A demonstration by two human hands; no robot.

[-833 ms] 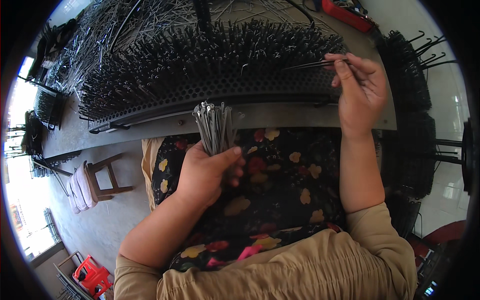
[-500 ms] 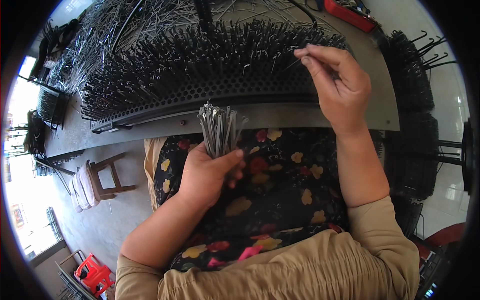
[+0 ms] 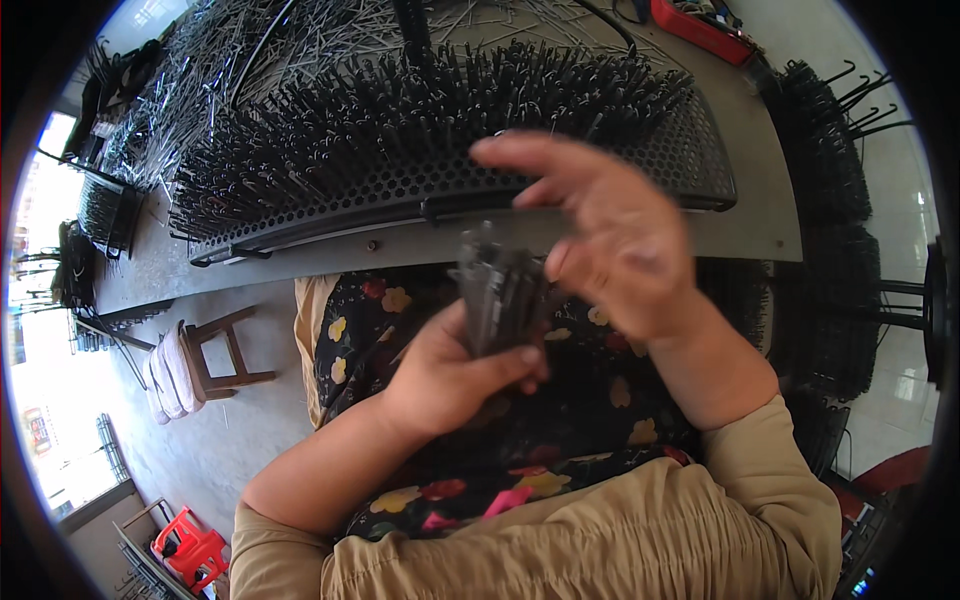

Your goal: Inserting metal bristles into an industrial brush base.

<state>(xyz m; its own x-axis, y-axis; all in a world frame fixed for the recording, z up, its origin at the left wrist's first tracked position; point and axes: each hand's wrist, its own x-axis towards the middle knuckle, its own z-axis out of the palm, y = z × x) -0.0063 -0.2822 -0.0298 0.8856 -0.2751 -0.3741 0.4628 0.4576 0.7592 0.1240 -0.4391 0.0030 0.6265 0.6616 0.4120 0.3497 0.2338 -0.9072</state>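
Bundle of slim grey metal strips (image 3: 492, 300): in the head view, is sticking up from the left hand (image 3: 452, 375), just beside the right hand (image 3: 628, 250).
Left hand: is gripping the bundle's lower part, fingers folded.
Right hand: is holding its fingers spread, empty and blurred.

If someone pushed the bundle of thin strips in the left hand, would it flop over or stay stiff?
The bundle of strips would probably stay fairly stiff: it stands up from the left hand without drooping. Loosely held, it might splay apart, since no band shows on the visible part, though it is blurred.
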